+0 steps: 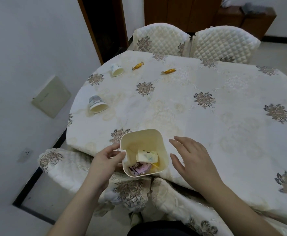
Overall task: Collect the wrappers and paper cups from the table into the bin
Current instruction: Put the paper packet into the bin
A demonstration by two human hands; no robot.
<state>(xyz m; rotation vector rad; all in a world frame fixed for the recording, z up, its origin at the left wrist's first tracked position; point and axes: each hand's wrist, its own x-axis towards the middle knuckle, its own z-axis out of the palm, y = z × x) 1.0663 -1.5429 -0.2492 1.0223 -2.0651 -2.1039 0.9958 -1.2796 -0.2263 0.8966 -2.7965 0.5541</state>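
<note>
The cream bin [143, 151] sat at the table's [207, 116] near edge, a paper cup [147, 156] and pink wrapper [139, 168] already inside. The left hand [107, 157] pinched its left rim; the right hand [189, 156] hovered just beside it, fingers spread. Far left lay two tipped cups [97, 103] [116, 69], with two gold candy wrappers [137, 65] [169, 71] beyond.

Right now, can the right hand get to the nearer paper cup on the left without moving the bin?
Probably yes. The right hand is open and holds nothing, and bare tablecloth lies beyond the bin toward the nearer paper cup. It is a cross-body stretch, though; the left hand, gripping the bin's rim, is closer.
</note>
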